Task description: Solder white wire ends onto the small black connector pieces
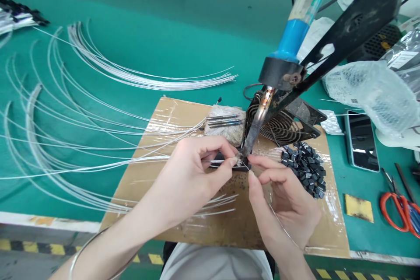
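A blue-handled soldering iron [305,13] is fixed in a black stand, its metal shaft slanting down to the work spot. My left hand [193,175] pinches a thin white wire [154,158] between thumb and index finger, with its end at the iron's tip. Between the thumb and fingers of my right hand [285,197] is a thin solder wire [278,219], which trails across the palm toward the wrist. Its front end meets the tip area. A small dark holder [216,162] lies under the fingertips, mostly hidden, so the joint itself cannot be made out.
Brown cardboard [226,232] covers the green table [197,39]. On it are a black fan [282,127], a pile of small black connectors [305,170] and a wrapped block [226,133]. Loose white wires [151,79] spread left. A phone [362,140], yellow sponge [358,208] and scissors [395,208] lie right.
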Demonstrator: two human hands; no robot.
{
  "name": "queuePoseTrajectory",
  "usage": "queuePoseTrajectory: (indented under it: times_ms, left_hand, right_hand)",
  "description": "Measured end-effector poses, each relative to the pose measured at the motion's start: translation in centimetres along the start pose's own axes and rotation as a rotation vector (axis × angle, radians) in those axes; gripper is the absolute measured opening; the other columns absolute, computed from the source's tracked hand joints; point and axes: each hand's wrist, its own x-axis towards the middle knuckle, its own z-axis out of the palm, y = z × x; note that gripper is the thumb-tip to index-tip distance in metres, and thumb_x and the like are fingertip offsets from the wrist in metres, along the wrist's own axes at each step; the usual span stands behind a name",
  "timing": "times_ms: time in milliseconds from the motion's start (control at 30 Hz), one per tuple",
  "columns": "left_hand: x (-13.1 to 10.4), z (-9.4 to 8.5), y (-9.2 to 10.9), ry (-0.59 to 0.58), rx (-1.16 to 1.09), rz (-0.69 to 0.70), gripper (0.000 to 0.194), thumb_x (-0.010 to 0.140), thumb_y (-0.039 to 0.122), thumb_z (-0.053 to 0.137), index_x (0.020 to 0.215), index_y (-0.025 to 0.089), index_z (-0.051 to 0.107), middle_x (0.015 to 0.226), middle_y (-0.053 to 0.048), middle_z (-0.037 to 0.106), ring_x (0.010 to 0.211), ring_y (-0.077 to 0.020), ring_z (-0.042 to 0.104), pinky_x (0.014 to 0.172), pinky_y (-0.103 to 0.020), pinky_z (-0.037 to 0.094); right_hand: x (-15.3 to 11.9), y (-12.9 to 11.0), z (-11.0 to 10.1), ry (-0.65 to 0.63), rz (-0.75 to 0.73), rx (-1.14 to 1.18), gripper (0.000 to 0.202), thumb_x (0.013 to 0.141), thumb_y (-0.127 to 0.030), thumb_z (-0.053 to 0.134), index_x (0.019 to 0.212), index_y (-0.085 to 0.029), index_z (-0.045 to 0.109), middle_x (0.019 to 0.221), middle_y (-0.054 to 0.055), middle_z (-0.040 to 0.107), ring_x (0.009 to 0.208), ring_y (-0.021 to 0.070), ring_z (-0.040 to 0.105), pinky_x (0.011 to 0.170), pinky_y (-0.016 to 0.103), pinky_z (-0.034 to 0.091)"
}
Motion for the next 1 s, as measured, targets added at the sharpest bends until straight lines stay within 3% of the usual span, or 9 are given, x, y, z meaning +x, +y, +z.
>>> queuePoseTrajectory:
  times_ms: [200, 367, 667, 1000]
  left_hand:
    - [0.08, 0.09, 0.06, 0.004, 0.016, -0.002, 0.016, 0.084, 0.022, 0.062, 0.072, 0.019, 0.072, 0.081, -0.004, 0.077, 0.078, -0.0205, 0.069, 0.059, -0.03, 0.043]
    - [0.16, 0.1, 0.18, 0.017, 0.017, 0.019, 0.017, 0.083, 0.022, 0.063, 0.068, 0.021, 0.071, 0.067, -0.002, 0.07, 0.078, -0.0215, 0.07, 0.061, -0.029, 0.048]
    - [0.41, 0.23, 0.18, 0.033, 0.004, 0.026, 0.014, 0.079, 0.018, 0.065, 0.067, 0.021, 0.071, 0.074, -0.003, 0.075, 0.074, -0.0204, 0.07, 0.062, -0.029, 0.054]
    - [0.21, 0.15, 0.1, 0.018, 0.013, 0.029, 0.015, 0.081, 0.018, 0.064, 0.067, 0.021, 0.071, 0.07, -0.002, 0.073, 0.076, -0.0214, 0.07, 0.064, -0.03, 0.052]
  right_hand:
    - [0.08, -0.11, 0.05, 0.012, 0.0, 0.003, 0.013, 0.093, -0.013, 0.07, 0.087, -0.024, 0.066, 0.113, 0.005, 0.08, 0.104, 0.0185, 0.077, 0.094, 0.034, 0.062]
    - [0.05, -0.02, 0.09, 0.008, -0.009, 0.004, 0.013, 0.092, -0.013, 0.071, 0.088, -0.023, 0.066, 0.113, 0.007, 0.08, 0.104, 0.0206, 0.077, 0.094, 0.037, 0.063]
    - [0.12, -0.08, -0.02, -0.002, -0.005, -0.02, 0.013, 0.094, -0.013, 0.069, 0.088, -0.023, 0.065, 0.112, 0.007, 0.08, 0.104, 0.0195, 0.077, 0.093, 0.036, 0.063]
    - [0.01, -0.06, 0.13, 0.016, -0.018, -0.029, 0.012, 0.093, -0.013, 0.07, 0.088, -0.023, 0.066, 0.11, 0.006, 0.08, 0.103, 0.0194, 0.077, 0.092, 0.035, 0.064]
